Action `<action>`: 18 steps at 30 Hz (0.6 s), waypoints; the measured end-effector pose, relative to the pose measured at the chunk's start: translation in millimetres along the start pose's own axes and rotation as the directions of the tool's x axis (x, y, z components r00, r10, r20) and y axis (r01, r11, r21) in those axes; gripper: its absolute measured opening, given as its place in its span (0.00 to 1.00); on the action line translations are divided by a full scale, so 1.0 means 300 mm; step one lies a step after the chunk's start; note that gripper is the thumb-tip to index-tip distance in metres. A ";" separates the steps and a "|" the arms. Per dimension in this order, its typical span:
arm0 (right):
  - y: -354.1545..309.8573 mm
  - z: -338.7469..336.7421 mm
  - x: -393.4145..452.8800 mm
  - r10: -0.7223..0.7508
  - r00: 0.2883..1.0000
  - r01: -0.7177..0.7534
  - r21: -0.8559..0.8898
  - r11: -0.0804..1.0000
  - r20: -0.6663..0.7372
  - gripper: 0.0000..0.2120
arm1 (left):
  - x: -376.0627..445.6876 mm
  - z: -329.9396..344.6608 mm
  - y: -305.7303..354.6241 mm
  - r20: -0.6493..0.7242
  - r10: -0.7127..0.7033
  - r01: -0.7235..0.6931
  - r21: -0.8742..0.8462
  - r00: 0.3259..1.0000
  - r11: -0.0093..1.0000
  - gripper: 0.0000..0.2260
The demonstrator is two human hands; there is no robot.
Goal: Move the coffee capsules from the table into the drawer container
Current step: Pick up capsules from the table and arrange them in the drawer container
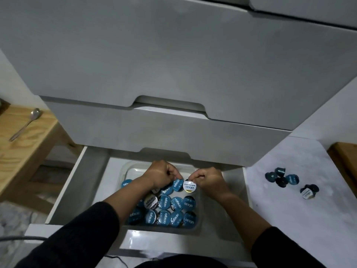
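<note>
A: Where are the hands?

B: Both are down in the open drawer (81, 182), over the clear plastic container (133, 169) that sits inside it. The left hand (161, 174) has its fingers curled and pinches a blue-lidded capsule (178, 184) by the rim. The right hand (207, 180) is curled the same way and pinches a white-lidded capsule (189, 186). The two capsules sit just beside each other, nearly touching, above the middle of the container.

A: And what is in the container?

B: A crowd of blue-lidded capsules (170, 209) packed lid-up in rows, filling the near half up to the near wall. One with a dark lid (150, 202) sits among them toward the left side. The far half of the container shows bare bottom.

A: Anything left outside?

B: Yes. On the white tabletop (289, 219) to the right of the drawer lie loose capsules: a cluster of four (282, 176) near the far right edge, lying on their sides or tipped, and a pair (309, 191) just nearer, touching each other, well apart from the drawer.

A: The rest?

B: Closed white drawer fronts (173, 64) stand above the open one. At the far left a metal spoon (26, 123) lies on a wooden table (23, 155). Dark sleeves (83, 238) cover both forearms up to the wrists.
</note>
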State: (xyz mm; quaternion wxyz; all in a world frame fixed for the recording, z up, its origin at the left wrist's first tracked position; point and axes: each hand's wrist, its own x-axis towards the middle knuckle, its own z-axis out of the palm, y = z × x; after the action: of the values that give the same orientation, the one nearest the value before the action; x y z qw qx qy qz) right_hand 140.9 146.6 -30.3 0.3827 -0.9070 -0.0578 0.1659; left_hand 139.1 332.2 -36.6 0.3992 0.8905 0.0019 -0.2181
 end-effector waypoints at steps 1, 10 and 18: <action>-0.003 0.003 0.005 0.003 1.000 -0.003 -0.012 1.000 0.001 0.07 | 0.004 0.001 -0.005 0.012 -0.003 0.003 0.007 1.000 1.000 0.09; -0.005 0.053 0.034 0.029 0.997 -0.017 -0.174 0.985 0.069 0.10 | 0.014 0.003 -0.032 0.048 0.007 -0.008 0.022 0.999 1.000 0.11; -0.002 0.074 0.033 -0.009 0.997 0.031 -0.301 0.953 0.074 0.08 | 0.000 0.002 -0.030 0.077 0.022 -0.024 0.028 0.997 0.999 0.10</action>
State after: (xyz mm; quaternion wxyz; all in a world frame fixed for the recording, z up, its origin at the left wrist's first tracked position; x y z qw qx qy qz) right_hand 142.6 164.2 -46.9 0.2389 -0.9476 -0.1054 0.1838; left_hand 137.3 338.0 -43.4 0.3885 0.8872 -0.0267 -0.2474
